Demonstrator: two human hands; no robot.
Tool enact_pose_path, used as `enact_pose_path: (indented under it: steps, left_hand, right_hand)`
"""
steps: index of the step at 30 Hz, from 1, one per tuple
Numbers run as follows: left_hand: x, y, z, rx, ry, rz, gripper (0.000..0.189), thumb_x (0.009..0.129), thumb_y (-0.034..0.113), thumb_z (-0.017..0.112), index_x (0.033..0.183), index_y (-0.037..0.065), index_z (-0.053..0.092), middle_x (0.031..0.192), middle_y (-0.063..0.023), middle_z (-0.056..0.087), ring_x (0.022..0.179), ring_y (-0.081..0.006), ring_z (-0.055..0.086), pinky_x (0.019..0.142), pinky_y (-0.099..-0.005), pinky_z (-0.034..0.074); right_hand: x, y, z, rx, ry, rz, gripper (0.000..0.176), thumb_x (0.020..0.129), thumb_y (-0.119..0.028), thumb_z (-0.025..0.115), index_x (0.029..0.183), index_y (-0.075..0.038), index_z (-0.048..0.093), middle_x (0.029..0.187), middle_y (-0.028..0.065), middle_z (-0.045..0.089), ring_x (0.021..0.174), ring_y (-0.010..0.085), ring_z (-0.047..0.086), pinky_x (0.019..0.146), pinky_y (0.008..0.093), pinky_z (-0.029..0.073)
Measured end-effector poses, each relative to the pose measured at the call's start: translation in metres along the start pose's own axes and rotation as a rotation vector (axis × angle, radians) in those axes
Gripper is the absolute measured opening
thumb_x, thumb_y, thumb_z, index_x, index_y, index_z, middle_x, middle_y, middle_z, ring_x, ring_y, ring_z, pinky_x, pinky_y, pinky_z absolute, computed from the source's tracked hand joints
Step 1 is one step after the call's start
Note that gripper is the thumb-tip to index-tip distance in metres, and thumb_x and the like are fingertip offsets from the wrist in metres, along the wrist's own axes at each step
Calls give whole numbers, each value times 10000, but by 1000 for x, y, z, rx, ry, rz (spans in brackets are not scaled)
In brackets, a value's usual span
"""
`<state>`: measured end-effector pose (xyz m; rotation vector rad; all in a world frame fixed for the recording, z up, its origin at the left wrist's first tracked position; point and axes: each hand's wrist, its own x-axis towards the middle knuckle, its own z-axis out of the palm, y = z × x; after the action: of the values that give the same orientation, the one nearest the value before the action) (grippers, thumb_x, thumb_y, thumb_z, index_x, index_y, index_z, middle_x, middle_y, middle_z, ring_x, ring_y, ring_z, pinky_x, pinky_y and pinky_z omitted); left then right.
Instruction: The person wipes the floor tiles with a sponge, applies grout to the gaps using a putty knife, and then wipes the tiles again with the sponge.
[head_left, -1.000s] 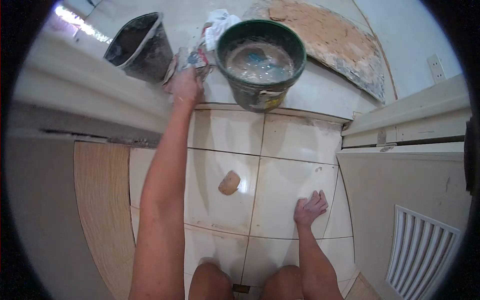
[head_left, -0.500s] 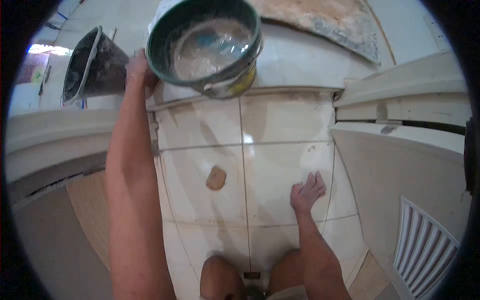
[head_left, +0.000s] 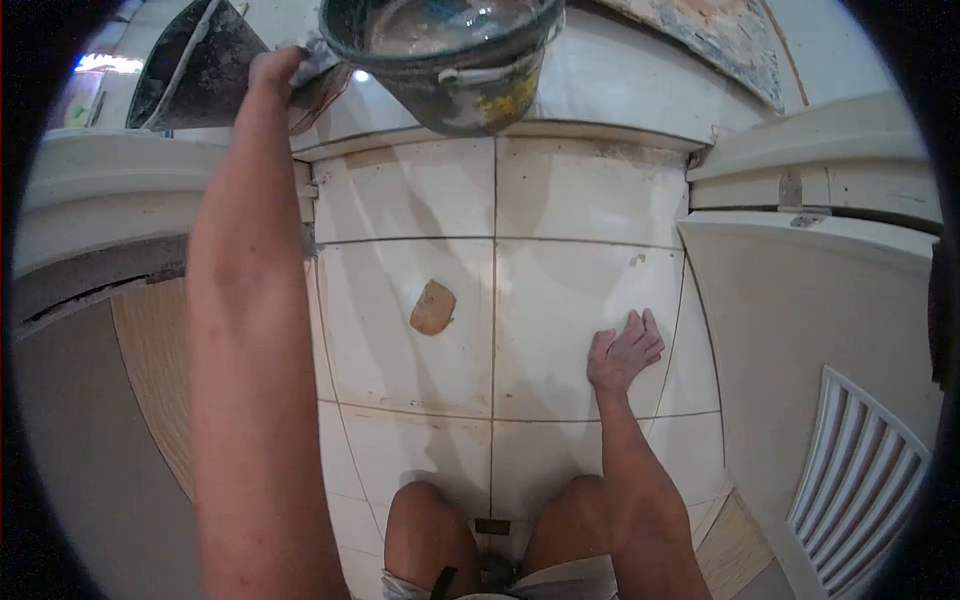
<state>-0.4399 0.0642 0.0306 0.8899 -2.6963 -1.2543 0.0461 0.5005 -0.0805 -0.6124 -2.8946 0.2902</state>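
Note:
My left hand (head_left: 278, 68) reaches far forward to the gap between a dark bucket (head_left: 205, 85) lying tilted and a green bucket (head_left: 470, 85). Its fingers are curled at a greyish, crumpled, bag-like thing (head_left: 325, 80), whose kind I cannot make out. Cloudy water stands in the upright green bucket, whose outside is smeared grey with a yellow patch. Resting on the white floor tiles (head_left: 400, 190), my right hand (head_left: 626, 352) has its fingers spread and holds nothing. A small flat brown piece (head_left: 433, 307) lies on the tiles between my arms.
Beyond a raised sill (head_left: 590, 130), a board crusted with dried material (head_left: 710, 45) lies at the back right. A door with a white slatted vent (head_left: 855, 480) stands at the right. Door frame sections (head_left: 120, 185) flank the opening.
The view has tipped down, so the buckets sit higher in the picture. My left hand has moved to the bag-like thing beside the dark bucket. My right hand stays on the tiles.

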Motion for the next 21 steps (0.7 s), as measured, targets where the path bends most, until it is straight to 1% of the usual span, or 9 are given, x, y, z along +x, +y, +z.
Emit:
enact_pose_path:
  steps: [1, 2, 3, 7, 10, 11, 13, 15, 21]
  left_hand:
    - [0, -5, 2, -354, 0, -93, 311, 762, 168, 702, 995, -37, 676, 904, -159, 670, 833, -322, 655, 690, -455, 539]
    - [21, -20, -11, -440, -290, -14, 214, 796, 120, 621, 942, -34, 652, 872, -144, 640, 712, -295, 628, 577, -419, 505]
    - [2, 1, -18, -301, -302, -31, 274, 890, 121, 562, 1086, -59, 627, 942, -132, 664, 824, -282, 655, 688, -446, 522]
    - [-106, 25, -51, 215, -34, 516, 188, 840, 116, 605, 952, -26, 655, 876, -84, 647, 700, -190, 590, 631, -334, 472]
    - [-225, -18, -70, -319, -27, 341, 134, 804, 99, 628, 897, 6, 648, 758, -51, 618, 683, -111, 538, 627, -300, 454]
    - [-260, -41, -85, -59, -6, 248, 123, 831, 111, 633, 885, 1, 632, 740, -33, 602, 674, -111, 529, 617, -292, 438]
    - [-316, -116, -79, -343, 0, 23, 131, 871, 127, 625, 840, 1, 601, 694, -19, 574, 632, -102, 504, 577, -302, 424]
    - [-368, -170, -81, -234, -119, -218, 121, 917, 152, 620, 856, 48, 626, 711, -6, 585, 620, -93, 522, 543, -262, 421]
    - [-430, -245, -62, -686, -103, -463, 109, 895, 133, 624, 882, 25, 630, 688, -32, 586, 605, -136, 536, 537, -305, 421]
  right_hand:
    - [-2, -2, -1, 1, -24, 16, 517, 777, -217, 558, 1255, -49, 458, 1361, 171, 367, 1148, 396, 351, 909, 567, 310]
    - [-5, -2, 1, 7, -37, 16, 517, 777, -217, 558, 1255, -49, 458, 1361, 171, 367, 1148, 396, 351, 909, 567, 310]
    - [-6, 0, 2, -6, -24, 3, 516, 784, -225, 555, 1261, -51, 458, 1366, 166, 368, 1154, 397, 351, 916, 569, 309]
    - [-4, 1, 2, -71, -19, -9, 515, 807, -244, 543, 1277, -51, 458, 1388, 162, 372, 1168, 397, 354, 935, 581, 302]
    - [-3, -2, 0, -49, -12, 4, 518, 811, -250, 546, 1280, -46, 462, 1401, 158, 373, 1168, 394, 361, 952, 583, 299]
    - [-4, -2, -2, -35, -9, -12, 518, 811, -250, 546, 1280, -46, 462, 1401, 158, 373, 1168, 394, 361, 952, 583, 299]
    - [-3, -4, -3, -78, -36, 6, 509, 819, -261, 541, 1270, -33, 482, 1403, 159, 378, 1174, 390, 364, 965, 569, 296]
    - [-1, -6, -1, -86, -33, -8, 506, 831, -274, 527, 1264, -14, 501, 1394, 160, 389, 1182, 379, 363, 981, 551, 292]
    - [-2, -7, -5, -27, -43, 57, 488, 823, -252, 526, 1251, -19, 498, 1371, 164, 403, 1211, 370, 360, 1000, 549, 288]
